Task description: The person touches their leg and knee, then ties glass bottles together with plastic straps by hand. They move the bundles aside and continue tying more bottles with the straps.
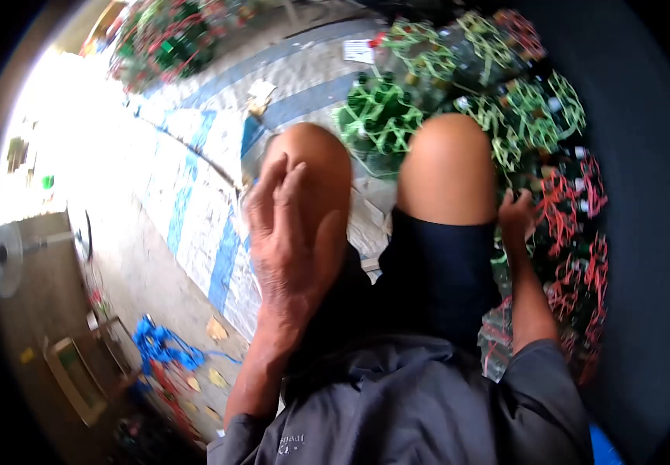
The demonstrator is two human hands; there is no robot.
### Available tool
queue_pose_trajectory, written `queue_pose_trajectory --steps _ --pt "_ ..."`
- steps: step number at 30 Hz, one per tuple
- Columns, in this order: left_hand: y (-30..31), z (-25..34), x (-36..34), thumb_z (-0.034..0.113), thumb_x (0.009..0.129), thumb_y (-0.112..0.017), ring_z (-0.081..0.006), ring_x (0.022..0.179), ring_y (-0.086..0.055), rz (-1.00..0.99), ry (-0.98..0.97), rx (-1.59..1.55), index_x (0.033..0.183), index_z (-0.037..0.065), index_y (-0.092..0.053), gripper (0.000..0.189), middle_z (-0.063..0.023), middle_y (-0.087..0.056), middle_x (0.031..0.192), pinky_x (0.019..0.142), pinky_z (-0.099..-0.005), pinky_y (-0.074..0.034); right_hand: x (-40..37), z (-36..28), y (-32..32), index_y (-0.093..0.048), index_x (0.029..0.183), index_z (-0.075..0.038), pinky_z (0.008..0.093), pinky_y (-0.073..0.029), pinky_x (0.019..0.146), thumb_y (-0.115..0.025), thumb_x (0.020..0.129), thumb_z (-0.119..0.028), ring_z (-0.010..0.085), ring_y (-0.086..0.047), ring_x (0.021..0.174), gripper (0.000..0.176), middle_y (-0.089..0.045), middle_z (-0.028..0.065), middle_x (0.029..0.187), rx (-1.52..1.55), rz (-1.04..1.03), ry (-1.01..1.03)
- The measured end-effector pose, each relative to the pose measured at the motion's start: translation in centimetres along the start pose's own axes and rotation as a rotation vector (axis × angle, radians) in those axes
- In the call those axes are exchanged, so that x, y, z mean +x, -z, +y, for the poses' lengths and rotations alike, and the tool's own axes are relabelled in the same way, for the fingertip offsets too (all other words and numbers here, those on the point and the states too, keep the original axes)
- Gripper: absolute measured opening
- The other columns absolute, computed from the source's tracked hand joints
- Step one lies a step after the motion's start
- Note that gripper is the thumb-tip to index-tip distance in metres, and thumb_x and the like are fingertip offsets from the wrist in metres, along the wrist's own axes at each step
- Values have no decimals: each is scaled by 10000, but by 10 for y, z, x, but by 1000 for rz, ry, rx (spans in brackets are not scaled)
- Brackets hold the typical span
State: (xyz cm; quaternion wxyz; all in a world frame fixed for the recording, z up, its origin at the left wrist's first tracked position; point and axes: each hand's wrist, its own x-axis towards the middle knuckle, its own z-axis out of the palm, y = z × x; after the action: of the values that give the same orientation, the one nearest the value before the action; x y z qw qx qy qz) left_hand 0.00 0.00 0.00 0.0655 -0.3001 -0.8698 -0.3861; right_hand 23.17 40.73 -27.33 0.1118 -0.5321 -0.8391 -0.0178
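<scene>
My left hand [285,225] rests on my bare left knee [312,147], its fingers apart and nothing in them. Beyond my right knee [447,155], my right hand [517,215] is low beside bottles bundled in pink netting-like cord [560,205]. Its fingers are bent, and what they hold is too small and blurred to make out. Green bottles wrapped in light green cord [381,112] stand in front of my knees. More bottles in pale green cord [532,112] lie at the upper right, close to the right hand.
A blue-and-white striped sheet [188,186] covers the floor ahead and to the left. Another corded bottle bundle [168,43] is at the upper left. Blue cord [164,341] lies near a fan [10,260] at the left. A dark surface [649,232] borders the right side.
</scene>
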Motion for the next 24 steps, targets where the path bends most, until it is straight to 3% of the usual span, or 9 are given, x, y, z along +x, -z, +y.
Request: queue_pose_trajectory --steps 3,4,6,12,15,19,24 --pt "-5 21 26 63 857 -844 -434 1363 -600 -81 -192 -18 1411 29 -669 581 -195 -643 1480 1163 -528 -482 1 4 -9 -642 1211 -107 579 -577 779 -672 1036 -493 461 -754 907 424 -787 205 960 57 25 2" --pt "-8 33 36 77 877 -840 -412 1364 -615 -126 -209 33 1408 29 -669 560 -201 -655 1462 1148 -507 -497 0 3 -2 -626 1181 -110 545 -587 711 -677 1056 -440 421 -763 831 357 -780 176 907 2 115 95" --pt "-22 56 50 101 913 -823 -396 1360 -628 -177 -174 -30 1411 24 -670 527 -205 -664 1448 1130 -479 -512 0 -6 13 -620 1172 -107 552 -585 728 -675 1049 -452 418 -761 832 370 -778 177 901 -43 92 64" --pt "-72 47 82 229 1001 -741 -388 1278 -658 -317 -198 -139 1310 18 -737 374 -176 -706 1370 1097 -446 -520 0 -2 10 -615 1141 -111 548 -563 722 -681 1036 -460 402 -749 812 370 -763 167 846 -29 61 70" --pt "-80 45 84 195 1004 -730 -375 1263 -664 -332 -155 -158 1285 21 -750 331 -181 -714 1337 1096 -445 -519 0 -2 8 -613 1150 -113 555 -557 750 -680 1036 -466 402 -749 840 377 -767 165 870 -31 65 62" --pt "-69 43 76 171 1043 -670 -365 1299 -631 -380 -159 -158 1281 -49 -716 327 -197 -667 1377 1147 -420 -475 0 -5 15 -597 1158 -97 570 -550 775 -668 1044 -458 410 -744 891 385 -763 180 888 2 6 40" --pt "-55 59 70 24 1032 -558 -406 1309 -613 -383 -419 64 1203 -70 -652 216 -217 -647 1387 1143 -451 -484 1 -7 21 -585 1150 -91 575 -544 806 -652 1050 -474 420 -740 904 401 -766 189 908 30 -50 20"
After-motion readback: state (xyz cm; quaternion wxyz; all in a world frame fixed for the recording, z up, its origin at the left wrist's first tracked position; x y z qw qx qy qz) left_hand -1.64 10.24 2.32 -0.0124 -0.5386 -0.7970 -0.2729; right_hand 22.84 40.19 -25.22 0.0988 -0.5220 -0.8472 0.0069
